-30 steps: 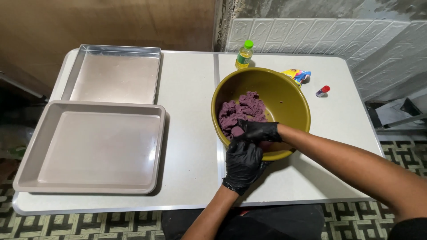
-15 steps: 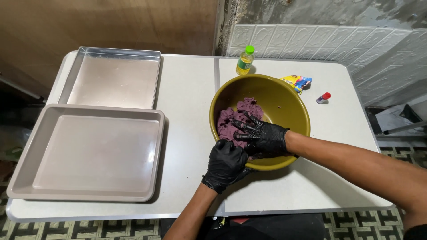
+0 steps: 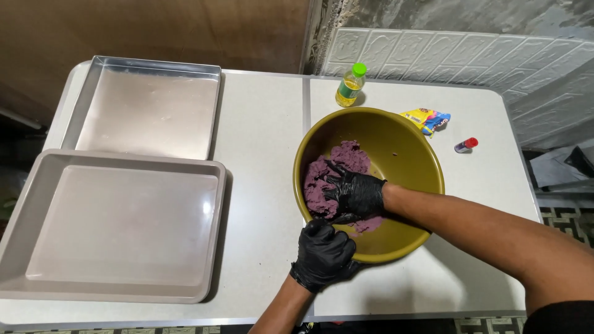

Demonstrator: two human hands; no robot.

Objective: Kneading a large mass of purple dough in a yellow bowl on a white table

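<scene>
**Kneading purple dough in a big olive bowl, one hand working and one bracing**

The olive-green mixing bowl (image 3: pixel 405 145) sits on the right half of the white counter (image 3: pixel 266 124), close to the near edge, so it's an easy reach for both arms. The right hand (image 3: pixel 356 193), in a black glove, is down inside the bowl with fingers spread flat and pressing into the purple dough (image 3: pixel 343 158). It isn't closed around a lump, more palm-down and pushing. The dough is bunched against the left inner wall of the bowl, partly under that hand and partly just beyond the fingertips.

The left hand (image 3: pixel 323 255), also gloved in black, is curled over the bowl's near rim from outside, gripping it. My read is that it's there to keep the bowl from sliding or tipping while the other hand leans in. So the dough is touching the right hand and only just beside the left, with the bowl wall between them.

Two empty trays are parked on the left: a beige plastic tray (image 3: pixel 117 229) nearest, and a metal baking tray (image 3: pixel 145 108) behind it, both well apart from the hands. At the back there's a small oil bottle with a green cap (image 3: pixel 350 85), a colourful wrapper (image 3: pixel 427 119) just beside the bowl's far rim, and a little red-capped tube (image 3: pixel 465 145).
</scene>
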